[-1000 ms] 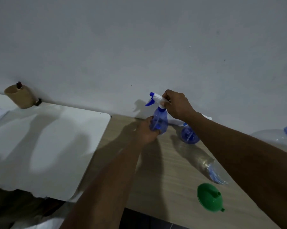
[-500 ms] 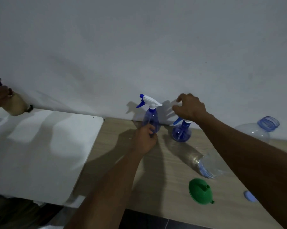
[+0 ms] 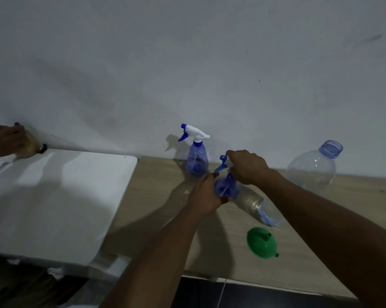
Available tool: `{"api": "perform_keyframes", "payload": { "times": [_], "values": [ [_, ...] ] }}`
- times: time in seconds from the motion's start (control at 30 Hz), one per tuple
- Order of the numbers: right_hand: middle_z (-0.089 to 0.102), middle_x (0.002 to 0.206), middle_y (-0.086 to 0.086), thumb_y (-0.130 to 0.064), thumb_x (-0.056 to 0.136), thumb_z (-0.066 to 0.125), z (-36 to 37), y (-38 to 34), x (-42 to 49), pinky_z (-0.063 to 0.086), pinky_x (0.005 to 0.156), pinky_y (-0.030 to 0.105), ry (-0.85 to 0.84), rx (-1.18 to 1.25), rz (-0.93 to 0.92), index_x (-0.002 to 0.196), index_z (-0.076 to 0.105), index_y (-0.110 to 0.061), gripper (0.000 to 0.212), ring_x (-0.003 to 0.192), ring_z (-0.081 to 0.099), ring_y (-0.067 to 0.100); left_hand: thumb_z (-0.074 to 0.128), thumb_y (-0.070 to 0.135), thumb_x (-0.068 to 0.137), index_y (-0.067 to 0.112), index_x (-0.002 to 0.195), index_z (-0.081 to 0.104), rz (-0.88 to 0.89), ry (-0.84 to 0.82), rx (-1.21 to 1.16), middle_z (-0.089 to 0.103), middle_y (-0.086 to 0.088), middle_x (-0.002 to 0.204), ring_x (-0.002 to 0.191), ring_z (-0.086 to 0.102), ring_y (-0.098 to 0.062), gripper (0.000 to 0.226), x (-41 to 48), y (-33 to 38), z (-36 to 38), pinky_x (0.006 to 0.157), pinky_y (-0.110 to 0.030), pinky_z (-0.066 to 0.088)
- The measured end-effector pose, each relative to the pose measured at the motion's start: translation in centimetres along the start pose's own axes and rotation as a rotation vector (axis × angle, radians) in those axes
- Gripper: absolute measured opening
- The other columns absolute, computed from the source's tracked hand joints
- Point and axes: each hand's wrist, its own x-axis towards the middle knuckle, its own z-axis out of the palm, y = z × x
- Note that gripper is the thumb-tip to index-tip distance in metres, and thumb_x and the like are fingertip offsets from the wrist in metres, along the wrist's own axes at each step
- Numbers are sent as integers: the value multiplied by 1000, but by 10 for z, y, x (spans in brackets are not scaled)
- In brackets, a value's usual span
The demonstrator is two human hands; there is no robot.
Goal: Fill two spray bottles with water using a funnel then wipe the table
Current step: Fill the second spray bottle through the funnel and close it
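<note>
Two blue spray bottles are on the wooden table. The first spray bottle stands upright by the wall with its white and blue trigger head on, and no hand touches it. My left hand grips the body of the second spray bottle. My right hand is closed over that bottle's trigger head. A green funnel lies on its side near the front right. A large clear water bottle with an open blue neck stands at the back right.
A clear plastic pack with blue items lies on the table between the held bottle and the funnel. A white board adjoins the table on the left. Another person's hand holds a tan object by the wall at far left.
My left hand let go of the first spray bottle, which now stands alone by the wall, and took the second bottle's body. My right hand came down onto the second bottle's trigger head.
</note>
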Motion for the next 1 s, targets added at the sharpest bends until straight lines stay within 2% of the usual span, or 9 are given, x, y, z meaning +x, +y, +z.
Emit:
{"api": "perform_keyframes", "payload": {
  "times": [0.07,0.1,0.27,0.43,0.57,0.67,0.77,0.9,1.0],
  "values": [
    [61,120,8,-25,87,66,-1,-13,-18,52,78,38,-5,14,-29,129,49,-20,46,103,62,29,89,43,68,21,142,48,-47,3,-9,58,1,138,123,58,-18,88,-13,-5,-4,101,-41,50],
    [61,122,9,-24,88,65,1,-19,-26,51,78,37,-7,27,-47,132,48,-20,48,105,61,30,89,43,67,23,141,50,-65,7,-15,61,3,134,120,61,-18,86,-20,-10,-5,99,-38,51],
    [60,123,10,-25,91,61,20,-47,-61,46,77,35,-34,75,-133,127,52,-20,37,106,61,32,89,36,69,32,123,66,-99,-17,22,70,5,115,103,68,-17,59,-63,-31,-2,85,-32,54],
    [59,114,7,-27,90,59,46,-69,-84,49,79,37,38,91,-228,123,53,-19,34,100,59,29,86,31,76,26,131,62,-160,-21,45,64,0,125,113,61,-19,60,-93,-50,5,84,-23,42],
    [57,110,10,-29,90,63,66,-74,-90,49,75,39,70,181,-238,121,44,-15,40,96,57,29,88,38,71,24,124,62,-209,18,17,62,9,117,108,60,-12,61,-98,-56,11,86,-25,43],
    [54,107,10,-34,90,65,80,-73,-93,45,70,35,150,227,-231,121,41,-16,43,94,55,28,88,43,68,27,116,61,-230,22,16,65,12,110,103,63,-11,57,-96,-59,19,86,-25,46],
    [53,106,9,-39,93,61,85,-73,-93,49,72,38,179,213,-204,122,39,-18,42,93,54,28,85,29,76,27,120,57,-256,24,39,65,10,114,105,62,-10,52,-94,-61,22,92,-30,50],
    [50,107,8,-25,91,63,83,-73,-91,42,72,31,144,271,-235,122,42,-17,38,91,49,22,80,19,80,29,127,56,-234,18,88,65,5,125,114,62,-16,53,-91,-63,20,99,-37,52],
    [49,107,6,-10,84,64,76,-63,-88,37,74,31,76,380,-323,120,44,-15,41,92,45,22,81,24,79,25,126,57,-248,-1,48,64,6,123,113,61,-15,54,-90,-63,20,98,-35,51]
  ]
}}
